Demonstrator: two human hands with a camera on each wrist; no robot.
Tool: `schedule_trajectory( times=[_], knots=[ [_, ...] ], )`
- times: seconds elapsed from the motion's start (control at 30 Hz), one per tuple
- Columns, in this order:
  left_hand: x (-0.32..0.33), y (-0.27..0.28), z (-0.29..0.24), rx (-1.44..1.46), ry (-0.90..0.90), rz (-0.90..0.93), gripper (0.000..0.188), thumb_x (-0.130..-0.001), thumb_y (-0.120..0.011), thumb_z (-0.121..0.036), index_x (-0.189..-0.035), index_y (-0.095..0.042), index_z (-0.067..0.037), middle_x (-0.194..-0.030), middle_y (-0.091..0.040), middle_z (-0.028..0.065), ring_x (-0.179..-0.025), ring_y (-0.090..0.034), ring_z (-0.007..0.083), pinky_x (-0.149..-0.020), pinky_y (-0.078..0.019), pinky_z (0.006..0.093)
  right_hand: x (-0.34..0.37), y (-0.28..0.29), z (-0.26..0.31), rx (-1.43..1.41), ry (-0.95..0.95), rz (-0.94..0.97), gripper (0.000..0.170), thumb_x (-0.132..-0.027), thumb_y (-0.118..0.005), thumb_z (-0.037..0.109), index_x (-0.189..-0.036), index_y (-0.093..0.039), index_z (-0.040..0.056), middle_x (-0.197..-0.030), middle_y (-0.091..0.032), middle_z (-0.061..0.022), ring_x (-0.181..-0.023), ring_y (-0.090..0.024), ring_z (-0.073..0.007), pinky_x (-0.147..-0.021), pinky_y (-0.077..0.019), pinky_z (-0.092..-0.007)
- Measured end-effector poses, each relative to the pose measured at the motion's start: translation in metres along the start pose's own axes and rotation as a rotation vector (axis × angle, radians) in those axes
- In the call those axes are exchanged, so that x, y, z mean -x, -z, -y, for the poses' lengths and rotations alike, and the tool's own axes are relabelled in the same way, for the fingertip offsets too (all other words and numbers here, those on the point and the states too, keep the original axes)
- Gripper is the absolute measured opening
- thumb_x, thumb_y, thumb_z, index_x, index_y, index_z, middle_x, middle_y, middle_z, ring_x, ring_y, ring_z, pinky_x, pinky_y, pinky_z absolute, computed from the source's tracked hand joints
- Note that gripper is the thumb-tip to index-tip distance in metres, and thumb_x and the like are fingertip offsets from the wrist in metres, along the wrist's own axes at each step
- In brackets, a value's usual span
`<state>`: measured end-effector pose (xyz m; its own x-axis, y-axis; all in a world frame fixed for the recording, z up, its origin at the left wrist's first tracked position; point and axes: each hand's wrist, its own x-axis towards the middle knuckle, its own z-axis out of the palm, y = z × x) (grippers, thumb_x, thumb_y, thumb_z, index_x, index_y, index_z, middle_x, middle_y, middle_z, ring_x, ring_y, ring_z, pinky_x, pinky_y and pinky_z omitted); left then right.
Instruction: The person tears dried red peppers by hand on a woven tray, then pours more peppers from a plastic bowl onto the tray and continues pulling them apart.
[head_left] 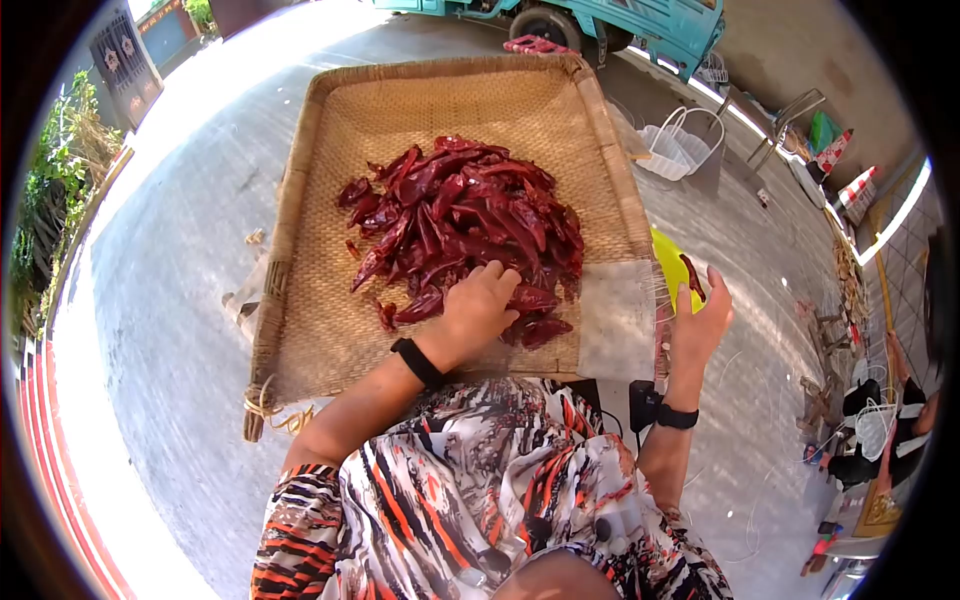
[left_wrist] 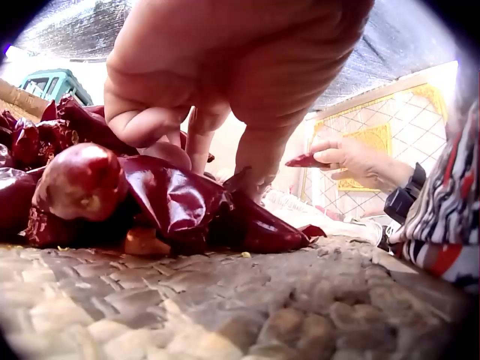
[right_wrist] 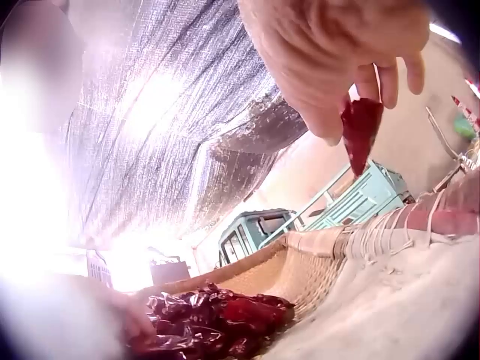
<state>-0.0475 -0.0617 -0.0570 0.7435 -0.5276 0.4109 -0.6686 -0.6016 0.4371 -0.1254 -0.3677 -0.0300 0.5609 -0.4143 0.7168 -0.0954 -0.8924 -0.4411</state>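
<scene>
A heap of dark red dried chili peppers [head_left: 470, 215] lies in a large woven tray [head_left: 330, 120] in front of the person. The left hand [head_left: 483, 305] is at the near side of the heap, its thumb and fingers reaching down around a dried chili pepper [left_wrist: 176, 191]. Beyond the tray's right edge, the right hand [head_left: 700, 320] pinches another dried chili pepper [right_wrist: 361, 131], its tip pointing down in the right wrist view. That pepper overlaps a bright yellow-green container [head_left: 668, 250] in the head view, and the tray's edge partly hides the container.
A pale cloth patch [head_left: 615, 320] covers the tray's near right corner. White baskets [head_left: 675, 145] stand on the concrete floor to the right. A turquoise cargo vehicle [head_left: 650, 30] is parked behind, and plants [head_left: 65, 190] line the left side.
</scene>
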Motion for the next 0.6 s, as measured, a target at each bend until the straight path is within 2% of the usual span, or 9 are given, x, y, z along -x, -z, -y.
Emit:
schedule_trajectory(
  times=[0.07, 0.17, 0.23, 0.3, 0.4, 0.5, 0.6],
  knots=[
    [0.0, -0.004, 0.003, 0.007, -0.041, -0.028, 0.027, -0.08, -0.071, -0.011, -0.104, -0.059, -0.009, -0.095, -0.058, 0.0121, -0.09, -0.061, 0.034, -0.074, -0.0507, 0.0456, 0.002, 0.0, -0.001, -0.059, -0.096, 0.006, 0.032, -0.094, -0.062, 0.014, -0.123, -0.061, 0.0011, -0.109, -0.067, -0.01, -0.099, -0.063, -0.0169, -0.089, -0.0495, -0.0307],
    [-0.006, 0.0, 0.001, 0.046, 0.042, 0.056, 0.023, -0.08, -0.07, -0.01, -0.099, -0.058, -0.01, -0.094, -0.059, 0.011, -0.092, -0.061, 0.0339, -0.073, -0.0504, 0.0457, 0.008, -0.001, 0.031, -0.421, -0.216, 0.325, 0.032, -0.092, -0.065, 0.014, -0.122, -0.061, 0.0022, -0.112, -0.065, -0.0127, -0.1, -0.063, -0.0222, -0.083, -0.0515, -0.0328],
    [-0.007, 0.001, 0.0, 0.03, 0.032, 0.063, 0.02, -0.08, -0.07, -0.009, -0.096, -0.058, -0.009, -0.092, -0.059, 0.0106, -0.091, -0.061, 0.0338, -0.073, -0.0502, 0.0458, 0.019, -0.009, 0.052, -0.557, -0.124, 0.606, 0.032, -0.091, -0.066, 0.014, -0.121, -0.062, 0.0038, -0.112, -0.065, -0.0122, -0.1, -0.063, -0.0233, -0.082, -0.0517, -0.0325],
    [-0.006, 0.003, -0.003, 0.044, 0.006, 0.068, 0.018, -0.08, -0.069, -0.008, -0.095, -0.057, -0.009, -0.092, -0.06, 0.0105, -0.09, -0.061, 0.0338, -0.073, -0.0503, 0.0451, 0.034, -0.021, 0.07, -0.588, -0.085, 0.744, 0.032, -0.09, -0.067, 0.014, -0.12, -0.062, 0.0054, -0.111, -0.066, -0.0116, -0.095, -0.065, -0.0232, -0.08, -0.0517, -0.0314],
    [-0.005, 0.009, -0.006, 0.145, -0.015, 0.086, 0.017, -0.081, -0.067, -0.005, -0.095, -0.057, -0.008, -0.091, -0.061, 0.0113, -0.088, -0.062, 0.0343, -0.072, -0.051, 0.044, 0.046, -0.034, 0.072, -0.512, 0.18, 0.759, 0.028, -0.09, -0.067, 0.014, -0.116, -0.064, 0.0057, -0.107, -0.066, -0.0118, -0.091, -0.066, -0.0237, -0.079, -0.0516, -0.0308],
    [-0.01, 0.016, -0.014, 0.395, 0.054, 0.125, 0.018, -0.082, -0.066, -0.004, -0.098, -0.056, -0.006, -0.087, -0.061, 0.0126, -0.087, -0.063, 0.0352, -0.071, -0.0515, 0.0444, 0.044, -0.028, 0.072, -0.567, -0.003, 0.955, 0.023, -0.09, -0.066, 0.014, -0.111, -0.066, 0.004, -0.101, -0.068, -0.0119, -0.087, -0.066, -0.0229, -0.08, -0.0513, -0.0311],
    [-0.016, 0.023, -0.024, 0.732, 0.165, 0.133, 0.024, -0.084, -0.068, -0.007, -0.105, -0.057, -0.006, -0.089, -0.06, 0.0121, -0.085, -0.062, 0.0337, -0.072, -0.0516, 0.042, 0.039, -0.018, 0.077, -0.692, -0.169, 0.94, 0.019, -0.092, -0.066, 0.015, -0.107, -0.067, 0.0028, -0.097, -0.069, -0.0115, -0.084, -0.065, -0.0226, -0.079, -0.0509, -0.0324]
  ],
)
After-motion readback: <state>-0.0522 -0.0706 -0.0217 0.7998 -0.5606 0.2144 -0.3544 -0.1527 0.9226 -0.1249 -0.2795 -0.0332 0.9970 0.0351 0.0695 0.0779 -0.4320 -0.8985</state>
